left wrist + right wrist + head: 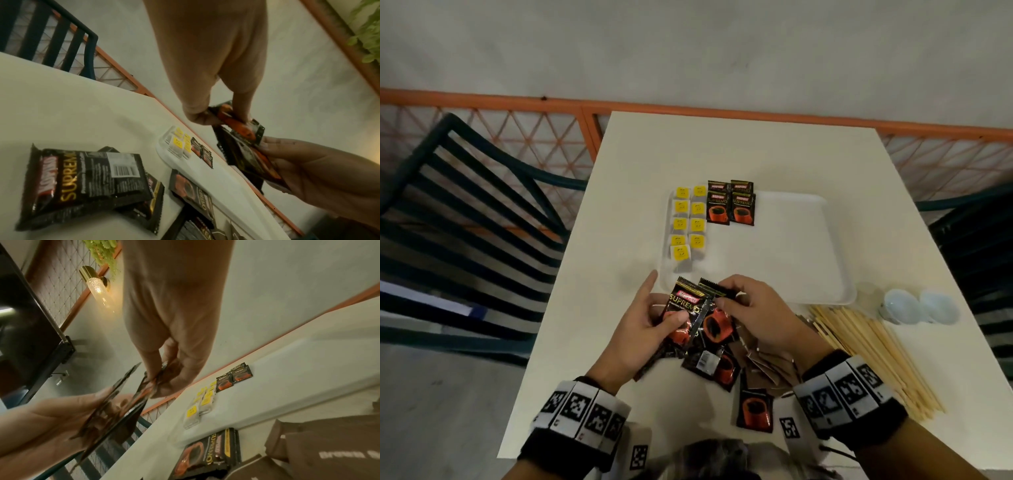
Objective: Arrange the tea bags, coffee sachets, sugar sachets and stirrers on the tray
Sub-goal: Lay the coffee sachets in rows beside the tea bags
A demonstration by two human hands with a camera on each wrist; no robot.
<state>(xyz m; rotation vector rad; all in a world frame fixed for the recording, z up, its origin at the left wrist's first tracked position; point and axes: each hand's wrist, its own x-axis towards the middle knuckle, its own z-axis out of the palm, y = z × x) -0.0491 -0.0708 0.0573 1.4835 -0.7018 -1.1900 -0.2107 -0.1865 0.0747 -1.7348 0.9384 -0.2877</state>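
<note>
A white tray (791,246) lies mid-table. Yellow-tagged tea bags (688,222) fill two columns at its left end, with several black coffee sachets (731,202) beside them at the far edge. Just above the tray's near edge, my left hand (664,318) grips a fan of coffee sachets (686,305) between thumb and fingers. My right hand (726,298) pinches the top of the neighbouring sachet (717,323). Beneath the hands lie loose coffee sachets (722,368) and brown sugar sachets (767,366). Wooden stirrers (876,349) are heaped to the right.
Two pale round cups (917,305) stand right of the tray. Dark slatted chairs flank the table, one at the left (465,205) and one at the right (979,240). An orange lattice railing (517,137) runs behind. The tray's right half is bare.
</note>
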